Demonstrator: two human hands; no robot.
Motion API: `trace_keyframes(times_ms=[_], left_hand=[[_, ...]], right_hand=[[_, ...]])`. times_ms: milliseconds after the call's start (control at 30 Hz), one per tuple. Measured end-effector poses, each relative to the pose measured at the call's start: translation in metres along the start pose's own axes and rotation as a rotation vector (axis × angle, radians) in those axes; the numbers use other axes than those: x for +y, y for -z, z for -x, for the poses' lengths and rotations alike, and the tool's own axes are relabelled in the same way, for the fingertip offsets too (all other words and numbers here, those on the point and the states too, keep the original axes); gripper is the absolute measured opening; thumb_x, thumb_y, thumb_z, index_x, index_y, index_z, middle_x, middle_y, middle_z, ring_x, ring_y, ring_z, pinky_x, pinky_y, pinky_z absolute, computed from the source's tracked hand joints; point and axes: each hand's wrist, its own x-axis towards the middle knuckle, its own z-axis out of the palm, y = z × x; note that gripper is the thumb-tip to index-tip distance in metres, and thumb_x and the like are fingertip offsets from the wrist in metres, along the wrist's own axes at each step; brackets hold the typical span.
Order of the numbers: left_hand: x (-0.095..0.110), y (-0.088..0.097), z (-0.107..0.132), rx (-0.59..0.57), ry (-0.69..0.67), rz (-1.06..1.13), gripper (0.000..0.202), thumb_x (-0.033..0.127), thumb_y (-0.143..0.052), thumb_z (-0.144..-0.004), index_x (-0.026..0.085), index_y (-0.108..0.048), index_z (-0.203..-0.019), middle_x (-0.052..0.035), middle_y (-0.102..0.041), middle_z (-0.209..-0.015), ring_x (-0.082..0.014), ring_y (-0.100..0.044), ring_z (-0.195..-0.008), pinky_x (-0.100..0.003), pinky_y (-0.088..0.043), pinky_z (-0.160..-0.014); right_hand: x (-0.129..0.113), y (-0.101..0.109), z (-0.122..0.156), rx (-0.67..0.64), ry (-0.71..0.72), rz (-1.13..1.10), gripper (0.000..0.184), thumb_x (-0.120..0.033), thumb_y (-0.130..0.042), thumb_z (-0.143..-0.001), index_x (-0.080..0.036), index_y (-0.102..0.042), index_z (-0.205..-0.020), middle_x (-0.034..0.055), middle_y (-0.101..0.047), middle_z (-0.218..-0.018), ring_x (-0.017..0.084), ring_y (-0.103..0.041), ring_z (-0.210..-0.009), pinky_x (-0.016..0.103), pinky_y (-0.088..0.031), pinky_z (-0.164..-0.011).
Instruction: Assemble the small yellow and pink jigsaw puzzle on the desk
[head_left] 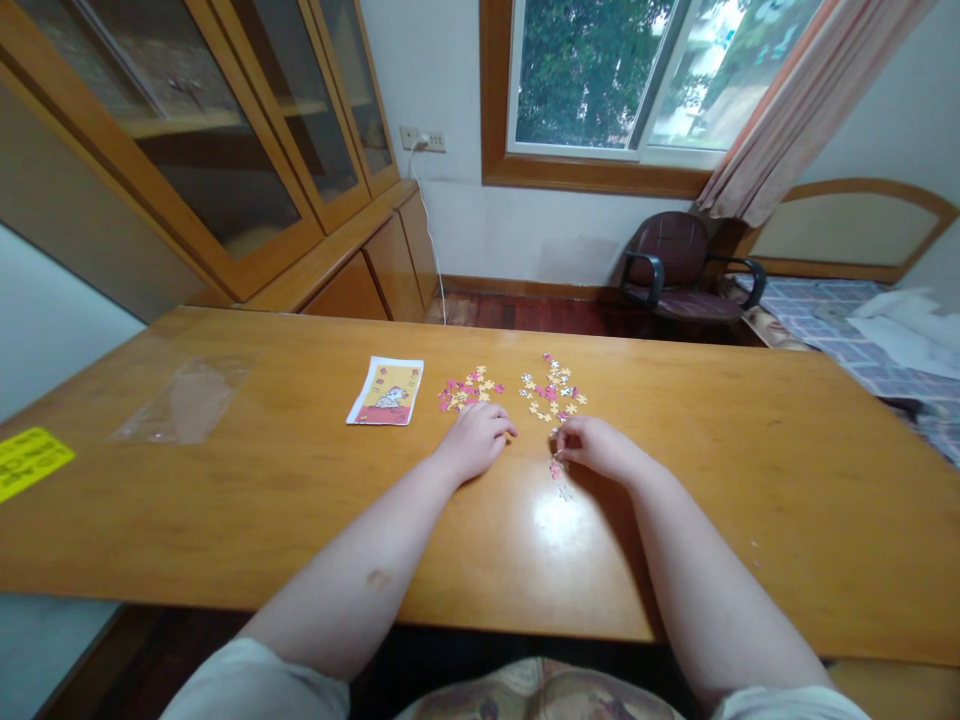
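Note:
My left hand [478, 440] lies palm down on the table, fingers loosely stretched and holding nothing, just in front of a pile of pink and yellow jigsaw puzzle pieces [451, 393]. My right hand [596, 445] has its thumb and fingertips pinched together over a puzzle piece, mostly hidden by the fingers. A short line of puzzle pieces [556, 470] runs toward me from below those fingertips. Farther off, a second loose group of puzzle pieces [551, 393] spreads out in pink, yellow and white. A picture card [386, 392] with a white animal lies left of the pile.
On the wooden table [300, 520] a clear plastic bag [187, 400] lies flat at the left, near a yellow label [34, 462]. A glass-door cabinet [247, 180] stands beyond the left side. An office chair [679, 265] and a bed [862, 320] are past the far edge.

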Motion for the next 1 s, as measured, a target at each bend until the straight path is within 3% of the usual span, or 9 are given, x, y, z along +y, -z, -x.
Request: trace_keyframes(times_ms=[167,333,600,800,1000], left_hand=[[0.005,-0.002,0.001,-0.017,0.002,0.067,0.02,0.026,-0.053,-0.088,0.022,-0.068,-0.101,-0.0039,-0.068,-0.1,-0.0203,-0.057,-0.097,-0.038,-0.041,-0.092],[0.014,-0.002,0.001,-0.076,0.063,0.181,0.035,0.046,-0.065,-0.079,0.023,-0.066,-0.104,-0.0029,-0.07,-0.097,-0.021,-0.06,-0.092,-0.035,-0.043,-0.085],[0.015,-0.007,-0.002,-0.085,0.185,0.179,0.026,0.037,-0.051,-0.087,0.02,-0.069,-0.078,-0.0024,-0.067,-0.075,-0.0165,-0.057,-0.073,-0.027,-0.039,-0.064],[0.011,-0.007,-0.004,-0.109,0.152,0.23,0.022,0.03,-0.052,-0.084,0.019,-0.067,-0.074,-0.0006,-0.064,-0.068,-0.014,-0.054,-0.066,-0.025,-0.035,-0.06],[0.006,-0.005,-0.003,-0.127,0.084,0.246,0.02,0.03,-0.054,-0.084,0.018,-0.069,-0.076,-0.0007,-0.066,-0.071,-0.0131,-0.054,-0.067,-0.024,-0.035,-0.061]], right_hand=[[-0.007,-0.006,-0.003,0.235,-0.127,-0.226,0.016,-0.034,-0.065,-0.072,-0.018,-0.063,-0.074,-0.0016,-0.061,-0.065,0.012,-0.051,-0.059,0.023,-0.037,-0.057],[-0.021,-0.026,-0.01,0.397,-0.177,-0.439,0.023,-0.038,-0.067,-0.068,-0.017,-0.064,-0.075,0.0005,-0.063,-0.067,0.012,-0.051,-0.058,0.024,-0.04,-0.057],[-0.031,-0.038,-0.009,0.376,-0.175,-0.465,0.024,-0.041,-0.066,-0.069,-0.018,-0.066,-0.074,0.0001,-0.062,-0.062,0.012,-0.051,-0.053,0.024,-0.04,-0.052],[-0.033,-0.036,-0.008,0.44,-0.237,-0.446,0.024,-0.041,-0.068,-0.067,-0.017,-0.067,-0.072,0.0014,-0.063,-0.064,0.014,-0.055,-0.058,0.025,-0.041,-0.056],[-0.032,-0.035,-0.011,0.341,-0.34,-0.675,0.02,-0.034,-0.071,-0.06,-0.017,-0.064,-0.067,0.0,-0.06,-0.058,0.012,-0.051,-0.052,0.025,-0.04,-0.052]])
